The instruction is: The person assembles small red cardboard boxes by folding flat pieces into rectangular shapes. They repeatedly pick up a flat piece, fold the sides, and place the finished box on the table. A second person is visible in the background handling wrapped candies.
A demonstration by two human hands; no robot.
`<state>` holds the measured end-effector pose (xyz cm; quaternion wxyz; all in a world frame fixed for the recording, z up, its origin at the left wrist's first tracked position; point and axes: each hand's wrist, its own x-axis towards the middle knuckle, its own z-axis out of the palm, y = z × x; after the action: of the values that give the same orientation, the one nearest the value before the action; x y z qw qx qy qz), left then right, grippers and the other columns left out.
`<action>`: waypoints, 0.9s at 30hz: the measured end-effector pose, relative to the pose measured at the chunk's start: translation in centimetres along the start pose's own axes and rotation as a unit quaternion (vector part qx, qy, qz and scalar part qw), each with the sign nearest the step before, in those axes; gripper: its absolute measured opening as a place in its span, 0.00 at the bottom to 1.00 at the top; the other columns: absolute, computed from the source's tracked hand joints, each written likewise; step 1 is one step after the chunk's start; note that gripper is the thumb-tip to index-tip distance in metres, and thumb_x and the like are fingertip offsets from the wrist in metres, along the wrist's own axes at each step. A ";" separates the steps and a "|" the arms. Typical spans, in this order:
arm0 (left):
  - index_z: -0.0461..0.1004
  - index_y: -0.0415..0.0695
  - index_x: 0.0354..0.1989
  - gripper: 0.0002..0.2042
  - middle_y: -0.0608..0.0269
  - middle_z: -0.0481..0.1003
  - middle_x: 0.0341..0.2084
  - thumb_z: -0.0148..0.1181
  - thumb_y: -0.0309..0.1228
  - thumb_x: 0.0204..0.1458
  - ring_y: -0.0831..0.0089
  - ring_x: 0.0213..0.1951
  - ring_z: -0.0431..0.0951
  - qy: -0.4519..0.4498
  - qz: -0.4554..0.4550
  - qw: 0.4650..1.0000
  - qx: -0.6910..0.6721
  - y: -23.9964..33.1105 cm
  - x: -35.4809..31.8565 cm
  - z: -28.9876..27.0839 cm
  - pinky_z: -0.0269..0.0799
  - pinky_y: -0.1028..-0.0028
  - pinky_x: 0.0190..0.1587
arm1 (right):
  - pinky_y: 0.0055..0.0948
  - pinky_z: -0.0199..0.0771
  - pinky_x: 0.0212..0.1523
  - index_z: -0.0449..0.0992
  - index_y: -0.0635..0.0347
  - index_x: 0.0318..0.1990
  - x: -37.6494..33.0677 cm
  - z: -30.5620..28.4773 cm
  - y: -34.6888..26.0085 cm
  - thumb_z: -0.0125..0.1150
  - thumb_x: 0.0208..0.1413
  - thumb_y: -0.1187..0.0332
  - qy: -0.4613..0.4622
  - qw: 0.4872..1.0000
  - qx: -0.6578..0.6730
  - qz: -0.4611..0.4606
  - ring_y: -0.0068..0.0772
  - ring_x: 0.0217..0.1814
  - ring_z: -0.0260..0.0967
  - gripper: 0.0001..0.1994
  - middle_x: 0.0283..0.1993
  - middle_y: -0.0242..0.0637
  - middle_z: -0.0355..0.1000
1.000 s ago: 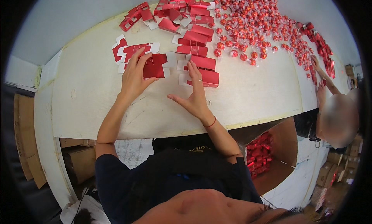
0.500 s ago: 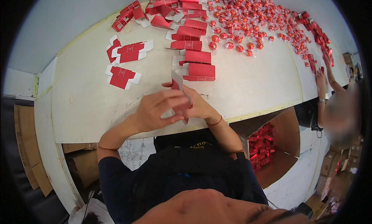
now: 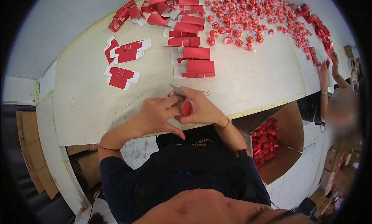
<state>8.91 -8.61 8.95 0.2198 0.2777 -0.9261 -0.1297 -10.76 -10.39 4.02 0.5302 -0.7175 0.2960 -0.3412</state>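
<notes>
Above the table's near edge, my right hand [image 3: 203,107] is wrapped round a small red-and-white carton [image 3: 186,107], which stands partly unfolded with a pale flap up. My left hand [image 3: 157,114] meets the carton from the other side, its fingers curled against it and its thumb stretched away below. The fingers cover much of the carton. Flat red carton blanks [image 3: 119,77] with white tabs lie ahead on the left. Beyond my hands runs a column of erected red cartons [image 3: 200,67] lying on their sides, white flaps open.
Many red wrapped candies [image 3: 240,18] spread over the far right of the table [image 3: 252,80]. More cartons [image 3: 124,15] pile up at the back left. Below the edge at right, a cardboard box [image 3: 288,127] holds red packs. Another person's hands [image 3: 325,72] work at far right.
The carton has turned between my hands, and its red side is now mostly hidden. My left fingers have moved to its near side, with the thumb spread downward.
</notes>
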 end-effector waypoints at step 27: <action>0.76 0.41 0.41 0.13 0.54 0.76 0.42 0.65 0.28 0.47 0.60 0.40 0.77 0.300 -0.098 0.941 -0.121 2.3 -0.8 4.4 0.74 0.67 0.40 | 0.37 0.70 0.44 0.58 0.56 0.67 -0.6 2.0 -1.1 0.74 0.34 0.68 0.092 0.992 -0.011 -0.090 0.46 0.41 0.66 0.46 0.41 0.44 0.65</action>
<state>6.33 -5.76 5.65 0.5059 0.3643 -0.7628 -0.1719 -9.42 -8.49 4.57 0.4604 -0.7126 0.2812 -0.4485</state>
